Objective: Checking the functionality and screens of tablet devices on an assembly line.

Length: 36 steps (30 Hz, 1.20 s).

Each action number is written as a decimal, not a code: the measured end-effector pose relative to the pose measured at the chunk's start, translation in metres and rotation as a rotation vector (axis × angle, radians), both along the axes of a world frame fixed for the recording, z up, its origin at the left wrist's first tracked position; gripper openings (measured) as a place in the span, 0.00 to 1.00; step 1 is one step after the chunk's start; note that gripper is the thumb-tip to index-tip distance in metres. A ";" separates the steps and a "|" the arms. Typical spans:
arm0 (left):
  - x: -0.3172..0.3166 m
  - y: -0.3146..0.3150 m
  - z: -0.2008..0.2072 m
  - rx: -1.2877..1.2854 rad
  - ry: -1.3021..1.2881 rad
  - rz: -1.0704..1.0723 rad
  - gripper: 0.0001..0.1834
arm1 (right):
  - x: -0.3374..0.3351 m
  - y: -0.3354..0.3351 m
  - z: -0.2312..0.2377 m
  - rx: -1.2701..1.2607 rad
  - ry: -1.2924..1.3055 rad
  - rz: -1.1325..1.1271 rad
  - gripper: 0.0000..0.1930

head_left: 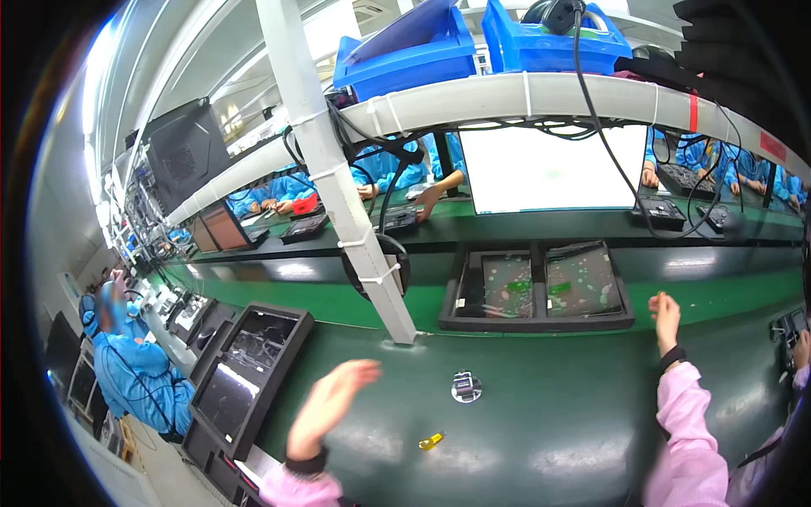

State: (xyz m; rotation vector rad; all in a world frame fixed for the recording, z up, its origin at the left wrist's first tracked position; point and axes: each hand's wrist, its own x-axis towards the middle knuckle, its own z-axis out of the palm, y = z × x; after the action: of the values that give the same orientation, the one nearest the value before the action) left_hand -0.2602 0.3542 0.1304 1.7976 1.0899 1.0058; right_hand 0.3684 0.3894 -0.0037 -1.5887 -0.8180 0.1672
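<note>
My left hand [331,404], a little blurred, hovers over the left part of the dark green bench with its fingers stretched out and nothing in it. Farther off on the right, my right hand [666,318] is raised with its fingertips drawn together; whatever they hold, if anything, is too small to name. Between the hands a small round silver-and-black part [465,386] lies on the bench. Closer to me rests a small yellow piece [432,441] with a dark end. Both of my arms wear pink sleeves with black wristbands.
A black foam tray [452,322] with two flat dark panels sits at the back; another black tray [297,331] stands at left. A grey post [372,262] rises from the bench. Beyond are a lit monitor [553,169], overhead blue bins [414,63], cables and several people in blue.
</note>
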 end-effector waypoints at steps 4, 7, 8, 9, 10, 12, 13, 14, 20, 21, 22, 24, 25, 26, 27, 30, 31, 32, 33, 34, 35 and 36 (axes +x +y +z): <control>0.120 0.111 -0.032 -0.022 0.325 0.030 0.30 | -0.011 0.040 -0.041 -0.016 0.110 0.109 0.20; 0.157 0.189 -0.077 0.090 0.564 0.380 0.31 | -0.021 0.059 -0.045 -0.034 -0.122 -0.004 0.20; 0.159 0.206 -0.089 -0.002 0.672 0.403 0.32 | -0.021 0.062 -0.042 -0.028 -0.158 -0.018 0.21; 0.158 0.219 -0.102 -0.063 0.716 0.410 0.34 | -0.022 0.062 -0.040 -0.032 -0.088 0.050 0.20; 0.159 0.232 -0.109 -0.172 0.818 0.404 0.35 | -0.022 0.062 -0.037 -0.062 0.034 0.087 0.20; 0.165 0.252 -0.112 -0.271 0.671 0.512 0.37 | -0.022 0.062 -0.032 -0.117 0.181 0.157 0.18; 0.166 0.255 -0.109 -0.271 0.671 0.534 0.37 | -0.023 0.064 -0.029 -0.132 0.221 0.168 0.17; 0.170 0.256 -0.105 -0.253 0.698 0.569 0.39 | -0.023 0.065 -0.027 -0.089 0.183 0.175 0.17; 0.183 0.212 -0.055 -0.227 0.725 0.434 0.46 | 0.011 0.048 -0.004 -0.068 -0.030 0.092 0.16; 0.191 0.201 -0.046 -0.247 0.716 0.364 0.47 | 0.022 0.037 -0.001 -0.088 -0.040 0.115 0.16; 0.200 0.190 -0.038 -0.257 0.729 0.306 0.48 | 0.033 0.024 0.002 -0.109 -0.041 0.121 0.16; 0.222 0.159 -0.024 -0.193 0.746 0.296 0.49 | 0.053 -0.011 0.005 -0.116 0.014 0.133 0.16; 0.234 0.142 -0.019 -0.143 0.726 0.270 0.48 | 0.063 -0.031 0.007 -0.127 0.039 0.131 0.16; 0.245 0.124 -0.014 -0.089 0.764 0.269 0.47 | 0.072 -0.052 0.008 -0.101 0.017 0.108 0.16; 0.252 0.106 -0.012 -0.047 0.754 0.210 0.45 | 0.081 -0.075 0.009 -0.078 0.018 0.113 0.17; 0.267 0.038 -0.027 0.127 0.638 0.199 0.42 | 0.106 -0.153 0.009 -0.095 0.003 0.121 0.16; 0.267 0.013 -0.036 0.113 0.645 0.110 0.41 | 0.111 -0.179 0.007 -0.067 0.037 0.150 0.15; 0.265 -0.013 -0.046 0.133 0.643 0.052 0.41 | 0.113 -0.204 0.003 -0.056 0.078 0.149 0.15; 0.264 -0.040 -0.057 0.012 0.643 0.032 0.42 | 0.112 -0.228 -0.002 -0.076 0.108 0.142 0.15; 0.262 -0.064 -0.065 -0.102 0.647 0.022 0.42 | 0.110 -0.246 -0.006 -0.114 0.141 0.087 0.15; 0.258 -0.084 -0.072 -0.175 0.629 0.012 0.40 | 0.107 -0.261 -0.012 -0.091 0.113 0.066 0.15; 0.251 -0.098 -0.078 -0.264 0.623 0.013 0.39 | 0.100 -0.271 -0.021 -0.053 0.073 0.038 0.16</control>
State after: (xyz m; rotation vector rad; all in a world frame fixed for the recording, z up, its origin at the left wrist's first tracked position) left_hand -0.0094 0.2563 0.0527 1.9250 1.5211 0.2734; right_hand 0.4686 0.1182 -0.0243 -1.6077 -0.7931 0.2748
